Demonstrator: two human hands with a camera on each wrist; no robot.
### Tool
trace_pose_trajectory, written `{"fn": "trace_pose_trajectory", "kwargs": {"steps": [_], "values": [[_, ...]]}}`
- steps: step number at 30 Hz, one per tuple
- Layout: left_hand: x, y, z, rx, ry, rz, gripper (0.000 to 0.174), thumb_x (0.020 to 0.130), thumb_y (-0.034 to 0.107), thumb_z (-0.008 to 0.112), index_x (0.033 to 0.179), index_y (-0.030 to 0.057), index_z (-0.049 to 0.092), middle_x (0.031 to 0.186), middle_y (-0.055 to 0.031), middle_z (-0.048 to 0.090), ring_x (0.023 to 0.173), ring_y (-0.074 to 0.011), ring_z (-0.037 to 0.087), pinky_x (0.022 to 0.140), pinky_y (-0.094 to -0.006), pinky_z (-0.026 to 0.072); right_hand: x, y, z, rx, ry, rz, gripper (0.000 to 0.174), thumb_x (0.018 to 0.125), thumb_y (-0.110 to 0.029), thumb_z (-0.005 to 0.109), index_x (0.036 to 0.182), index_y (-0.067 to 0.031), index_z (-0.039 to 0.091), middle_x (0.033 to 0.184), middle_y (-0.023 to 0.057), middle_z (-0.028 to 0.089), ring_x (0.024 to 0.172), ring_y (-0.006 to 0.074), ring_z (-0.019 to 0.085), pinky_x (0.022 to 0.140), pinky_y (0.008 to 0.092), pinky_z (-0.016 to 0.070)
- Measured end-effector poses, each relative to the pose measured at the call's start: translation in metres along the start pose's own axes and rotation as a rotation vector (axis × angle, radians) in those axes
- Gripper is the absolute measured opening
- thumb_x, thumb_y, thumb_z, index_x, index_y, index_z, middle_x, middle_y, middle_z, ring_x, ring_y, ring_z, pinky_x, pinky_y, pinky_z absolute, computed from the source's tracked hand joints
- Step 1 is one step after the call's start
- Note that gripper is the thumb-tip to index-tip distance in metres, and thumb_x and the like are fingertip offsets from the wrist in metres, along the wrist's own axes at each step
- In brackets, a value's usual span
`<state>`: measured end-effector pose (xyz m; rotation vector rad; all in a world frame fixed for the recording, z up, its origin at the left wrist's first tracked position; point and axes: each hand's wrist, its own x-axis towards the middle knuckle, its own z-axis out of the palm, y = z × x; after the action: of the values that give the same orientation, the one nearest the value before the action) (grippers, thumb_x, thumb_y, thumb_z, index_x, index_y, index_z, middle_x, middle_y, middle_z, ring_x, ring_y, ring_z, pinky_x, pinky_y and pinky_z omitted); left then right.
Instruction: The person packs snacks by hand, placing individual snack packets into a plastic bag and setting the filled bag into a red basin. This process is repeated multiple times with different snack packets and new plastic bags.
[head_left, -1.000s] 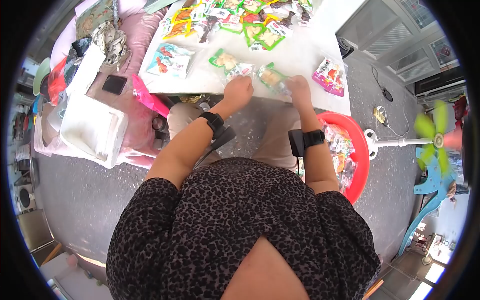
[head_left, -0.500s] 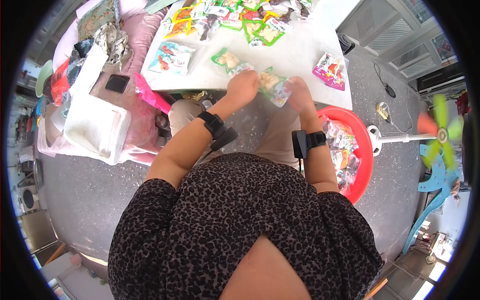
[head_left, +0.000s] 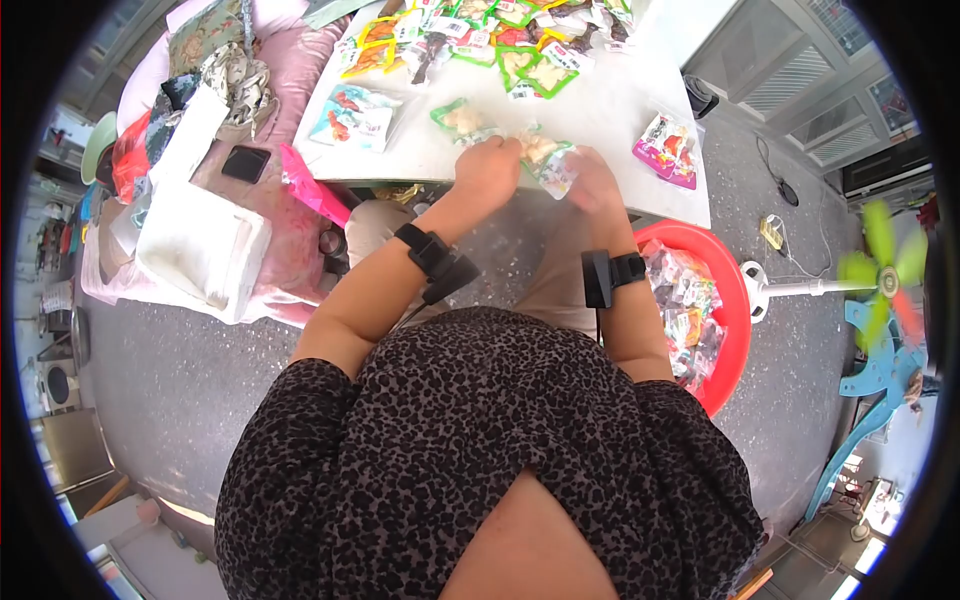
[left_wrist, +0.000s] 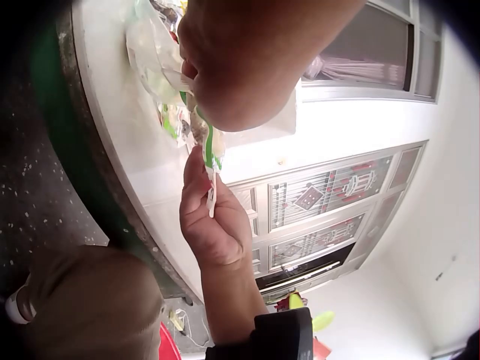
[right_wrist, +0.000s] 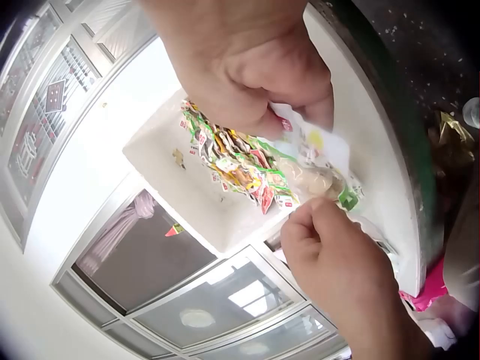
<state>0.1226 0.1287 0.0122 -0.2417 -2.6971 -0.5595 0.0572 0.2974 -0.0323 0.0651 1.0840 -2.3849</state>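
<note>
Two green-edged clear packets of pale food are at the table's near edge. My left hand [head_left: 488,170] pinches the near end of the left packet [head_left: 462,119] and meets the right packet [head_left: 543,150]. In the right wrist view the left hand [right_wrist: 337,259] has its fingers curled at the packet's edge. My right hand [head_left: 594,182] holds the white printed end of the right packet between thumb and fingers. The left wrist view shows that right hand [left_wrist: 214,217] pinching the packet edge-on.
Many colourful packets [head_left: 545,70] lie at the table's far side. A blue-white packet [head_left: 352,118] is on the left, a pink one [head_left: 667,150] on the right. A red basin [head_left: 738,320] of packets stands at right, beside a fan [head_left: 888,281].
The right packet has swung from lying toward the right to slanting down between the hands. The right hand has shifted slightly down; the left hand has moved slightly right.
</note>
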Motion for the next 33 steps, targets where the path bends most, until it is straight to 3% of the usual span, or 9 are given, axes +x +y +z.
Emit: {"fn": "trace_pose_trajectory", "kwargs": {"steps": [3, 7, 8, 14, 17, 23, 25, 29, 33], "values": [[0.002, 0.002, -0.002, -0.018, -0.014, -0.002, 0.009, 0.070, 0.011, 0.045, 0.072, 0.0030, 0.049, 0.070, -0.0141, 0.052, 0.064, -0.0316, 0.053, 0.055, -0.0400, 0.0431, 0.007, 0.011, -0.014, 0.077, -0.176, 0.114, 0.010, 0.076, 0.004, 0.044, 0.084, -0.0003, 0.042, 0.087, 0.0167, 0.053, 0.078, 0.0272, 0.056, 0.069, 0.0438, 0.0474], [0.000, 0.013, 0.001, -0.009, -0.040, 0.058, 0.009, 0.070, 0.011, 0.046, 0.072, 0.0032, 0.049, 0.070, -0.0136, 0.052, 0.064, -0.0313, 0.054, 0.055, -0.0397, 0.0436, 0.001, 0.027, 0.009, -0.190, -0.048, 0.120, 0.008, 0.076, 0.004, 0.043, 0.083, -0.0003, 0.043, 0.082, 0.0145, 0.052, 0.078, 0.0260, 0.055, 0.069, 0.0427, 0.0473], [-0.001, 0.013, 0.002, -0.002, -0.045, 0.074, 0.009, 0.070, 0.012, 0.046, 0.072, 0.0032, 0.049, 0.070, -0.0135, 0.052, 0.064, -0.0312, 0.054, 0.056, -0.0395, 0.0437, -0.005, 0.026, 0.019, -0.185, 0.046, 0.083, 0.012, 0.076, 0.005, 0.043, 0.087, 0.0006, 0.041, 0.083, 0.0145, 0.051, 0.078, 0.0265, 0.055, 0.068, 0.0431, 0.0474], [0.005, 0.003, -0.012, 0.034, -0.031, 0.008, 0.011, 0.072, 0.013, 0.045, 0.072, 0.0030, 0.048, 0.073, -0.0136, 0.053, 0.067, -0.0306, 0.054, 0.058, -0.0388, 0.0438, 0.003, 0.031, 0.002, 0.141, 0.053, -0.016, 0.019, 0.076, 0.005, 0.043, 0.094, 0.0009, 0.035, 0.091, 0.0172, 0.049, 0.080, 0.0289, 0.055, 0.068, 0.0449, 0.0477], [0.008, -0.016, -0.010, -0.023, -0.057, -0.029, 0.013, 0.074, 0.015, 0.044, 0.074, 0.0030, 0.049, 0.075, -0.0129, 0.055, 0.069, -0.0298, 0.054, 0.060, -0.0373, 0.0426, 0.005, 0.020, -0.020, 0.059, 0.049, -0.003, 0.017, 0.077, 0.005, 0.043, 0.092, 0.0005, 0.036, 0.090, 0.0177, 0.050, 0.081, 0.0291, 0.055, 0.068, 0.0454, 0.0478], [0.021, -0.043, -0.014, -0.457, -0.198, -0.211, 0.018, 0.076, 0.019, 0.045, 0.080, 0.0034, 0.053, 0.074, -0.0103, 0.056, 0.066, -0.0236, 0.053, 0.059, -0.0320, 0.0404, -0.018, 0.000, -0.018, 0.134, 0.076, -0.112, 0.011, 0.077, 0.005, 0.043, 0.086, -0.0018, 0.041, 0.086, 0.0156, 0.052, 0.081, 0.0266, 0.055, 0.070, 0.0439, 0.0476], [0.023, -0.045, -0.009, -0.466, -0.209, -0.158, 0.018, 0.076, 0.019, 0.044, 0.079, 0.0029, 0.053, 0.072, -0.0099, 0.055, 0.065, -0.0211, 0.052, 0.060, -0.0306, 0.0402, -0.017, 0.000, -0.018, 0.179, 0.022, -0.126, 0.011, 0.077, 0.004, 0.043, 0.086, -0.0018, 0.041, 0.085, 0.0153, 0.053, 0.080, 0.0259, 0.055, 0.070, 0.0431, 0.0477], [0.033, -0.049, -0.009, -0.440, -0.257, -0.092, 0.019, 0.076, 0.019, 0.043, 0.079, 0.0026, 0.053, 0.073, -0.0100, 0.055, 0.067, -0.0196, 0.052, 0.061, -0.0294, 0.0399, -0.031, 0.001, 0.006, 0.058, 0.129, -0.243, 0.010, 0.077, 0.004, 0.042, 0.084, -0.0012, 0.040, 0.082, 0.0144, 0.052, 0.075, 0.0236, 0.055, 0.065, 0.0394, 0.0481], [0.045, -0.048, -0.018, -0.384, -0.344, -0.117, 0.018, 0.076, 0.018, 0.042, 0.079, 0.0037, 0.053, 0.076, -0.0114, 0.055, 0.071, -0.0240, 0.052, 0.064, -0.0317, 0.0398, -0.036, 0.009, 0.027, 0.002, 0.176, -0.311, 0.010, 0.076, 0.006, 0.041, 0.083, -0.0009, 0.038, 0.078, 0.0131, 0.051, 0.070, 0.0212, 0.054, 0.063, 0.0358, 0.0472]]}}
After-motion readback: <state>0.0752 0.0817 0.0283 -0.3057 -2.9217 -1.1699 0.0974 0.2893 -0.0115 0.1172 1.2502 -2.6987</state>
